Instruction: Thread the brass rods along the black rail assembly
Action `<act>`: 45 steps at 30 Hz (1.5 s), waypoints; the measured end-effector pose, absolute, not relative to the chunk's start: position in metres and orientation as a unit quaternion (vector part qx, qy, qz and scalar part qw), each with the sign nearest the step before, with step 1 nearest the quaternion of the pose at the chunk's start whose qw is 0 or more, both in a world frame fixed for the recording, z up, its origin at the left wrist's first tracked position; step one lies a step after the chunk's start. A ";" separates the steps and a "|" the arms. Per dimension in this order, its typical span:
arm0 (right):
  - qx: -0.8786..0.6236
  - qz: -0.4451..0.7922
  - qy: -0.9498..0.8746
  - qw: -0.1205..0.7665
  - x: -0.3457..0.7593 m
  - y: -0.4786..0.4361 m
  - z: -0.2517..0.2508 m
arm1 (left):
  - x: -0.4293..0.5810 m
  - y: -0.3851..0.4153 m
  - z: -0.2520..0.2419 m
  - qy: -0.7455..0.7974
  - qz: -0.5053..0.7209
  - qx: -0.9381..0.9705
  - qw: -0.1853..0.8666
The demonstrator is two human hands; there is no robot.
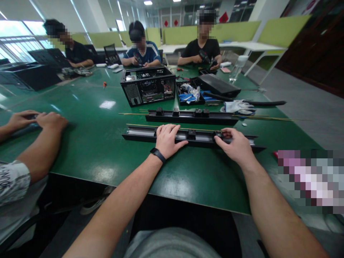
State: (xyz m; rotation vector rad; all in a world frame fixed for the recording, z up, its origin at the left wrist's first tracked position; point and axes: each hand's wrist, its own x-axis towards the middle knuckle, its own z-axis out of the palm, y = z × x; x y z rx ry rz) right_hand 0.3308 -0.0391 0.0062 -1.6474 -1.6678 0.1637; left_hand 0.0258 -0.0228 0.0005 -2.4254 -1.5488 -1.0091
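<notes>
A long black rail (202, 140) with a pale inner channel lies across the table in front of me. My left hand (167, 141) is laid over its left half, fingers across the top and thumb along the near edge, gripping it. Farther right, my right hand (235, 144) pinches a small black block (217, 135) at the rail; its fingertips are partly hidden. Another black block (191, 134) sits in the channel between my hands. A thin brass-coloured rod (139, 125) runs along the far side of this rail.
Behind lies a second black rail (185, 115) with several blocks. Beyond it stand an open computer case (147, 89), a tray with gloves (189, 94) and a white glove (238, 106). A neighbour's hands (49, 120) are at the left; several people sit opposite.
</notes>
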 end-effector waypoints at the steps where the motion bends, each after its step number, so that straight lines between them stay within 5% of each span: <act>1: -0.646 0.068 -0.656 0.384 0.331 -0.040 0.007 | 0.026 -0.023 0.000 -0.508 -0.331 -0.794 0.046; 21: -0.661 0.073 -0.630 0.400 0.335 -0.042 0.009 | 0.026 -0.022 -0.001 -0.506 -0.329 -0.796 0.043; 38: -0.860 -0.019 -0.455 0.232 0.361 -0.041 0.035 | 0.026 -0.021 -0.003 -0.508 -0.324 -0.796 0.048; 45: -0.862 -0.054 -0.442 0.244 0.366 -0.041 0.029 | 0.026 -0.021 -0.003 -0.510 -0.325 -0.795 0.051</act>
